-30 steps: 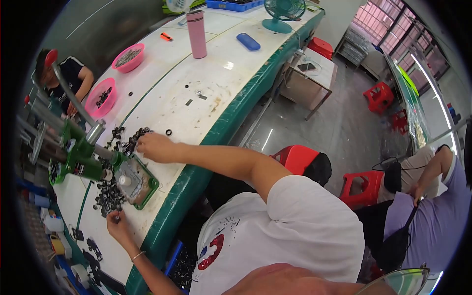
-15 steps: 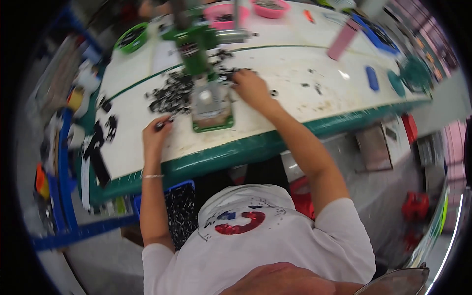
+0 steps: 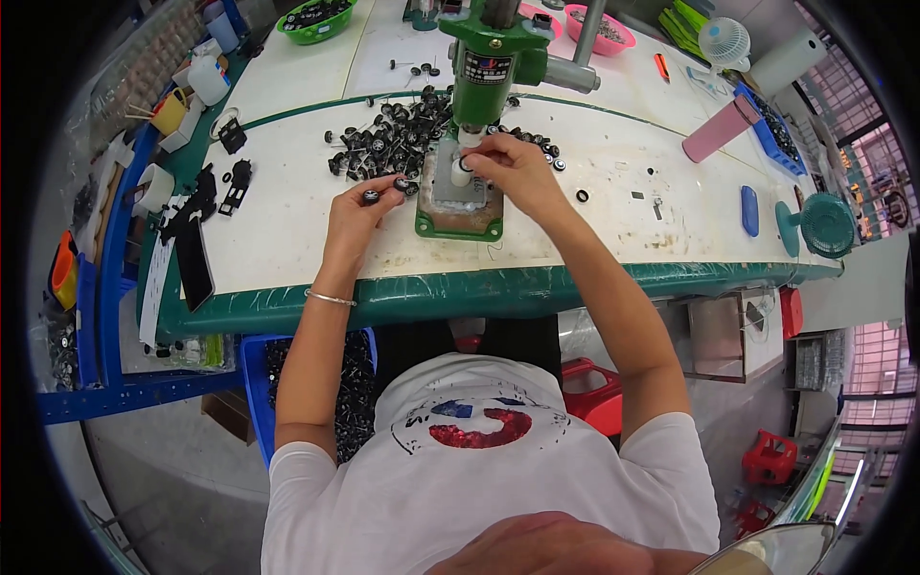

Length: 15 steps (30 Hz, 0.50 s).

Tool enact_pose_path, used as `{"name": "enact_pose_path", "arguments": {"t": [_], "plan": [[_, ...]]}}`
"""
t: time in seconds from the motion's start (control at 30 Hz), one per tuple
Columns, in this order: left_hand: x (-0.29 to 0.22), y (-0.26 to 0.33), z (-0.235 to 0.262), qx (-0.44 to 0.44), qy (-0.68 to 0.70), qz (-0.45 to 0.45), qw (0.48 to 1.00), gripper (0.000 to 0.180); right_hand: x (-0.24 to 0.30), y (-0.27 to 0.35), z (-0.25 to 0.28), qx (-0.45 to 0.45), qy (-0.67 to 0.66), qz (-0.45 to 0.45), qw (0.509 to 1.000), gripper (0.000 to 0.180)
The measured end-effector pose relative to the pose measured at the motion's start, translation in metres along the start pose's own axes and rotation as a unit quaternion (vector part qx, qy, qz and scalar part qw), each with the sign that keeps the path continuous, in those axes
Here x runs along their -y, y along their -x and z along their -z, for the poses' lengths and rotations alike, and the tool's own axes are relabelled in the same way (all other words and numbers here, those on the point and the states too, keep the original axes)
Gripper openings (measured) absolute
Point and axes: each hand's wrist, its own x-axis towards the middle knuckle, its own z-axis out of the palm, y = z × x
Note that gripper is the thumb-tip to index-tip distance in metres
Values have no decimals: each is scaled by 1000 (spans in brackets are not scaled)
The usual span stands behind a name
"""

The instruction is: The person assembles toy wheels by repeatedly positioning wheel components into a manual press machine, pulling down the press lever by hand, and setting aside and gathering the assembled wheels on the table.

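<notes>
Both hands [image 3: 359,213] [image 3: 513,165] nearer one press [image 3: 482,86]

The right hand [image 3: 513,168] hides whatever it pinches under the press [image 3: 489,57], whose top the edge cuts off. Parts [image 3: 393,134] beyond the left hand [image 3: 356,213] are too small to tell.

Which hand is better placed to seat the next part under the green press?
Right. The right hand is already at the white post under the green press; the left hand sits aside, holding a wheeled axle.

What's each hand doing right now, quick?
Left hand: pinching a small wheel-and-axle piece.
Right hand: holding a small black ring at the green press.
</notes>
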Motion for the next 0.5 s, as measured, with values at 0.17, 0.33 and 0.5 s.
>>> {"name": "enact_pose_path", "arguments": {"t": [0.17, 0.33, 0.5], "plan": [[-12, 1, -9, -32, -18, 28, 999, 20, -4, -5, -9, -30, 113, 23, 993, 26], [-17, -1, -24, -33, 16, -30, 999, 23, -6, -3, -12, -33, 124, 30, 991, 21], [-23, -3, -33, -20, 39, -52, 998, 24, -6, 10, -14, -83, 316, 287, 901, 11]]}}
